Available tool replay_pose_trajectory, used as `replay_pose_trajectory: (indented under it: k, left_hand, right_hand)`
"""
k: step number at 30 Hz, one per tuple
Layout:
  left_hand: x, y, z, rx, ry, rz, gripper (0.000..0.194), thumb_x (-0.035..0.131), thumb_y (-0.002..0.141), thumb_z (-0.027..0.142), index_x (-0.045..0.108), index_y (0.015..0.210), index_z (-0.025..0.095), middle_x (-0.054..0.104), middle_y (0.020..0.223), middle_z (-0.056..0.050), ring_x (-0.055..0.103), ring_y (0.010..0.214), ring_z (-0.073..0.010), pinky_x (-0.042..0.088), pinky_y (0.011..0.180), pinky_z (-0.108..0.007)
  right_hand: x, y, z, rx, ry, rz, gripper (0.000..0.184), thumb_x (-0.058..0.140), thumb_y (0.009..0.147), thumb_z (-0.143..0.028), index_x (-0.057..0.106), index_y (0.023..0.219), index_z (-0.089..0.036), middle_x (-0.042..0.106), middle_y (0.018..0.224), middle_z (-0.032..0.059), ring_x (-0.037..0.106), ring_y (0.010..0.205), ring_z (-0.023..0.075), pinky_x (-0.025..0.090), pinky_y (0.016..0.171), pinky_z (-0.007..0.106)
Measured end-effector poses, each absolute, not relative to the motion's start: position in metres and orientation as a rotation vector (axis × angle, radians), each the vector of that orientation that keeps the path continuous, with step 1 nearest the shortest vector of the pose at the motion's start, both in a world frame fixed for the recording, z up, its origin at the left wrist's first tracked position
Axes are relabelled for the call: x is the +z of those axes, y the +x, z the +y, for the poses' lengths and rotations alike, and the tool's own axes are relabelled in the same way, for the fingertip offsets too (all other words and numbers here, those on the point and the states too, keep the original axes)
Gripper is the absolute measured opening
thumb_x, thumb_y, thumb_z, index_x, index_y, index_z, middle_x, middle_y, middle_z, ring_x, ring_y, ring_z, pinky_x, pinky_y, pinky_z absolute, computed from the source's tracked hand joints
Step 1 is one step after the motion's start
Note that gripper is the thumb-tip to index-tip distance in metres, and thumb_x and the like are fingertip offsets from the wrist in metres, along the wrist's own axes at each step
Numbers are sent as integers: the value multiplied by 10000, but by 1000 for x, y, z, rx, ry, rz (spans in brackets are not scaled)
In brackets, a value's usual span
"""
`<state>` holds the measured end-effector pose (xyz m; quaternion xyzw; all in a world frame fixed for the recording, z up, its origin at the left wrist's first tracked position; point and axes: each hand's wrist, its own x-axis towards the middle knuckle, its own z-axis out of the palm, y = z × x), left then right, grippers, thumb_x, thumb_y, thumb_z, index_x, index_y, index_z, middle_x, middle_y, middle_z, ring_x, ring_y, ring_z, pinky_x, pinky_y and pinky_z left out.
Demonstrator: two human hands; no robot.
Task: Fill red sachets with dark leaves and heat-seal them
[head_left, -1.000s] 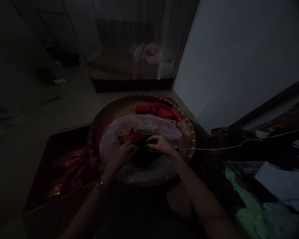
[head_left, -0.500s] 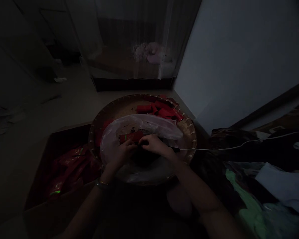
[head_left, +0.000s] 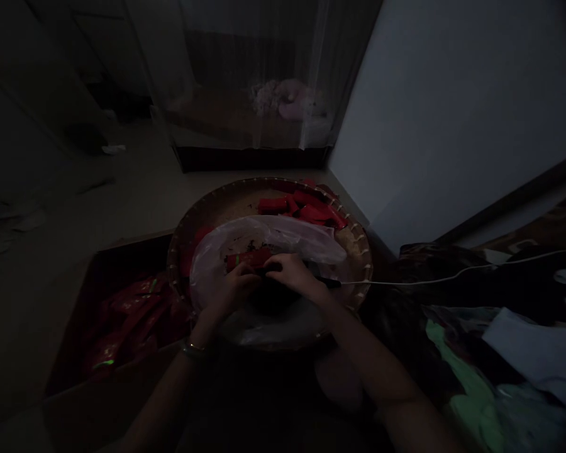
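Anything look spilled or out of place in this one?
Yes, possibly: dark bits lie scattered just beyond the red packet, a few also on the woven tray outside the pale plastic, looking spilled; too dim to identify.

A pale wall meets the floor in dim light

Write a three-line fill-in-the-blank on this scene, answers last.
1. The rectangular red packet beyond the left hand bears a small mark coloured ____.
2. The thin flexible cable right of the round woven tray is coloured ____.
3. In the picture, the rectangular brown cardboard box stands to the tray's ____.
Missing words: green; white; left
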<state>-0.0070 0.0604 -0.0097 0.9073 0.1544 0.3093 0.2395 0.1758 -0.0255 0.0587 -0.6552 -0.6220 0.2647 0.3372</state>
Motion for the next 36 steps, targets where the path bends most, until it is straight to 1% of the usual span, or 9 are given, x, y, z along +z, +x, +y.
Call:
replay_pose_trajectory:
  k: [9,13,19,24,26,28,30,33,36]
  left_hand:
    - [-3,-7,56,822,2435,470,142,565,846,160,707,837,162,593,865,-47,583,712,-104,491,610,-203]
    - [-6,-7,56,867,2429,475,134,573,849,169,707,838,166,607,857,-50,592,710,-109,499,612,-210]
    - [-10,-6,58,891,2412,425,148,566,873,207,705,917,179,661,1029,-86,653,868,-150,539,759,-269]
    - [-6,-5,54,827,2340,563,124,597,837,188,688,920,188,700,928,-60,660,844,-163,534,784,-296]
    - [-3,-3,53,861,2191,663,224,617,818,214,648,1037,178,696,997,-78,656,903,-185,528,824,-329]
    - [0,-1,52,867,2018,709,428,656,787,257,564,1197,171,667,1118,-108,639,993,-211,517,863,-355]
    - [4,0,50,768,1886,713,561,706,732,285,529,1251,166,653,1166,-115,626,1033,-230,509,875,-359]
    - [8,2,46,489,1735,727,461,744,662,320,649,1076,141,712,1008,-76,650,911,-236,520,789,-329]
    - [8,3,40,320,1575,747,405,755,627,370,695,936,115,718,815,-40,641,740,-207,499,663,-283]
  right_hand:
    - [60,170,-29,651,-1672,-1724,358,600,723,0,702,1019,-174,715,1027,57,655,945,176,483,862,298]
    - [58,173,-33,601,-1665,-1637,295,599,768,-47,701,1002,-194,710,1012,43,645,947,168,475,869,306]
    - [52,178,-37,468,-1718,-1924,236,714,762,-183,714,998,-188,683,1008,75,598,984,200,436,907,339]
    - [49,176,-37,535,-1763,-1901,124,656,797,-115,727,893,-150,692,920,79,632,869,171,461,813,285]
    - [51,175,-37,559,-1719,-1787,114,656,789,-100,725,866,-148,706,907,72,645,851,166,464,800,277]
    - [53,177,-37,593,-1660,-1649,97,672,775,-124,724,848,-159,719,893,57,654,837,166,469,786,275]
    - [55,180,-38,637,-1627,-1506,67,688,763,-181,724,819,-170,725,855,40,656,800,165,473,757,272]
    - [54,187,-39,712,-1638,-1340,90,698,740,-249,716,764,-164,717,766,25,648,731,164,471,708,268]
    - [49,193,-39,743,-1648,-1245,126,701,719,-263,702,787,-157,698,741,15,634,715,156,467,699,264]
